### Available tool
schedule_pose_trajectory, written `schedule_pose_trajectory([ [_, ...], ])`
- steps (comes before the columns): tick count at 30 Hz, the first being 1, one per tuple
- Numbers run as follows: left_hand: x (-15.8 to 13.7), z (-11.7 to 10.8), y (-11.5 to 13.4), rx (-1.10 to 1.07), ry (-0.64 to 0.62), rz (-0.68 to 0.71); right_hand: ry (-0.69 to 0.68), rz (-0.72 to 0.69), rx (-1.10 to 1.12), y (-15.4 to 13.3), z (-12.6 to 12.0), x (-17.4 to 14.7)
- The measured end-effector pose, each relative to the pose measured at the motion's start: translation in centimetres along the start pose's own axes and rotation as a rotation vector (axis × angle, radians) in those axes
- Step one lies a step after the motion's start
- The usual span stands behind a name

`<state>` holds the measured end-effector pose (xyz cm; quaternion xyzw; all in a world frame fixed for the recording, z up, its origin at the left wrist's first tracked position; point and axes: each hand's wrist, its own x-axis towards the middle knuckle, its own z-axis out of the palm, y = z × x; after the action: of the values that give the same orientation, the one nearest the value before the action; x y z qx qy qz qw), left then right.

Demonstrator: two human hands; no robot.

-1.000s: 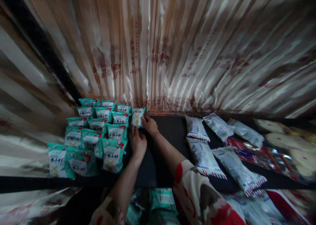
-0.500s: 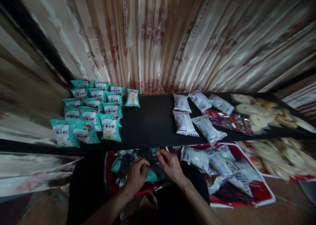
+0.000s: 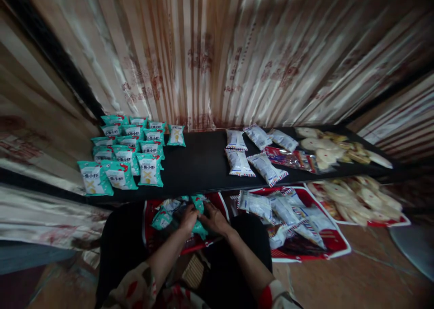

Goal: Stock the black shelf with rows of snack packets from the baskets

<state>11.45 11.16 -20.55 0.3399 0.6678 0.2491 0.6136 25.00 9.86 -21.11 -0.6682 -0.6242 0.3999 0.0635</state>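
My left hand (image 3: 189, 218) is closed, its fingertips on a teal snack bag (image 3: 199, 228) low in the middle. From the other side my right hand (image 3: 214, 219) grips the same bag, its fingers bent around the right edge. Part of the bag is hidden by the fingers. Both hands are over a red box with a white rim (image 3: 222, 202), between my dark-clothed knees. Inside the box, left of my hands, lies another teal bag (image 3: 161, 219). On the black shelf (image 3: 195, 169) just beyond, several teal bags (image 3: 150, 170) stand in rows at the left.
Farther right on the shelf lie several white bags (image 3: 240, 162), a red packet (image 3: 288, 159) and pale flat packs (image 3: 327, 157). Below them, a second red box (image 3: 344, 245) holds more white bags, beside a heap of pale packs (image 3: 366, 200). A striped curtain (image 3: 203, 74) hangs behind.
Both hands have come together on a teal bag inside the box; before, they were apart above it, the right one raised. The view has shifted, with more of my sleeves showing.
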Motion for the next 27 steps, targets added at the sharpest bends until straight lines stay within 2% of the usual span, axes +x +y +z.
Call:
schedule_pose_trajectory([
  [4, -0.8, 0.3, 0.6, -0.063, -0.023, 0.032, 0.109, -0.033, 0.074, 0.4, -0.3, -0.5],
  [9, -2.7, 0.7, 2.0, -0.091, -0.09, 0.137, 0.318, -0.049, 0.077, -0.2, -0.9, -1.7],
  [12, -3.8, 0.7, 2.5, -0.079, -0.114, 0.198, 0.381, -0.055, 0.07, -0.3, -1.4, -2.9],
  [16, -4.6, 0.3, 1.9, -0.053, -0.14, 0.236, 0.381, -0.062, 0.03, -0.3, -2.8, -4.8],
  [20, -4.8, -0.1, 0.8, -0.03, -0.104, 0.234, 0.385, -0.113, 0.062, -0.7, -4.3, -6.5],
  [24, -5.0, -0.6, -0.1, -0.018, -0.069, 0.207, 0.344, -0.167, 0.202, -1.2, -4.7, -7.3],
  [27, -5.5, -1.2, -0.3, -0.034, -0.102, 0.203, 0.281, -0.228, 0.372, -1.7, -4.9, -7.6],
])
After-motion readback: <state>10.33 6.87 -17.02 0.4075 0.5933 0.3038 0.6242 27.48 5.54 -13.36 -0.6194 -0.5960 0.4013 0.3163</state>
